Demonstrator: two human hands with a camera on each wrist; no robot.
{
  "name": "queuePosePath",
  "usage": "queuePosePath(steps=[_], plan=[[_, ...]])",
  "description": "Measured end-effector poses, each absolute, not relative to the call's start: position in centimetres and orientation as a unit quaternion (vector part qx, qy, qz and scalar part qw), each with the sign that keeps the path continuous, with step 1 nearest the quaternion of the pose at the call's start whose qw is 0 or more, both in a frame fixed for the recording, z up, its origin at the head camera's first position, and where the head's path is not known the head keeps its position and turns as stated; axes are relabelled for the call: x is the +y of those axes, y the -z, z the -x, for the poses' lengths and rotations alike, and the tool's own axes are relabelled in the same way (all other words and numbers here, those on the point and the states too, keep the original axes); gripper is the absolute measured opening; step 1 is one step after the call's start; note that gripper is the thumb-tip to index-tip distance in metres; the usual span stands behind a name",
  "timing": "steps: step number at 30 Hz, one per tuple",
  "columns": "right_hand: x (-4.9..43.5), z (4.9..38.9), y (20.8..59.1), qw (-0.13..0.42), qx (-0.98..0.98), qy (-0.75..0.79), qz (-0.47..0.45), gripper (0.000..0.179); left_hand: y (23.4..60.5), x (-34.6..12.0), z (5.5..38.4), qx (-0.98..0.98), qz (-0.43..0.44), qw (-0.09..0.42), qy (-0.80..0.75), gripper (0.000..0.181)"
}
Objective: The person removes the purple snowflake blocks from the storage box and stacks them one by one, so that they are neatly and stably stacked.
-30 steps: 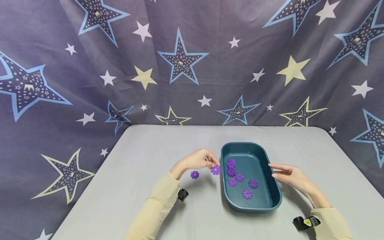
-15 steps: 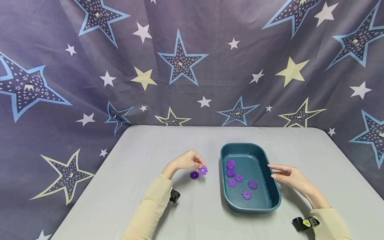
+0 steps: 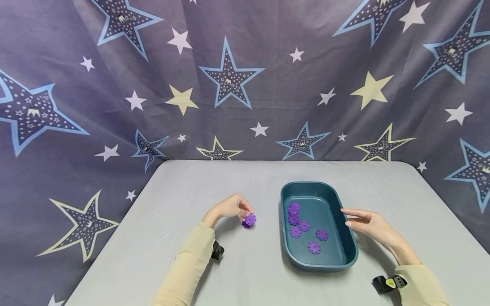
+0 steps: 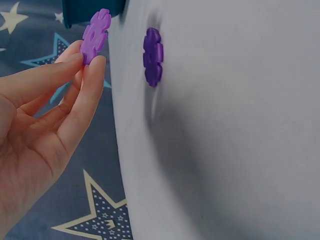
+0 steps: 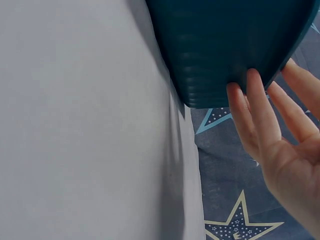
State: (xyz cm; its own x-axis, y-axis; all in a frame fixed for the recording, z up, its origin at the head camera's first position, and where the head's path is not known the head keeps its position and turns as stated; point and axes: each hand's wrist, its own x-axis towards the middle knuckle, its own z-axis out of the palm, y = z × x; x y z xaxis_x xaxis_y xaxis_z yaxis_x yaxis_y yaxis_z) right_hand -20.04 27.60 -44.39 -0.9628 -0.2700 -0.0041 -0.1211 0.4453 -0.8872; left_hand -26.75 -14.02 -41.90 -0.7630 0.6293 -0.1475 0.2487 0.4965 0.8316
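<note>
My left hand [image 3: 228,207] pinches a purple notched plastic disc [image 4: 95,36] between thumb and fingertips, above the table left of the dark teal tray [image 3: 320,267]. A second purple notched disc [image 4: 153,57] lies on the table under it; in the head view the held one partly covers it. Inside the tray are several matching purple discs [image 3: 314,247], mostly toward its left side. At the tray's right wall is my right hand [image 3: 374,226], its fingers fairly straight and the fingertips [image 5: 253,75] touching the outer wall near the rim.
A pale grey cloth covers the table [image 3: 214,178]. Behind it and along the sides hangs a dark curtain [image 3: 268,97] printed with stars. Both wrists carry small black devices [image 3: 217,250].
My left hand has moved left, away from the tray, carrying the held disc over the one on the table. My right hand stays at the tray's wall.
</note>
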Motion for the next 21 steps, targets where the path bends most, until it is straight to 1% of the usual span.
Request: queuePosePath(steps=[11, 21], plan=[[27.6, 20.2, 44.5, 0.071, 0.846, 0.515, 0.12, 0.049, 43.0, -14.7, 27.0, 0.837, -0.249, 0.235, -0.428, 0.017], [27.6, 20.2, 44.6, 0.07, 0.844, 0.517, 0.121, 0.049, 43.3, -14.6, 26.9, 0.833, -0.232, 0.243, -0.439, 0.016]])
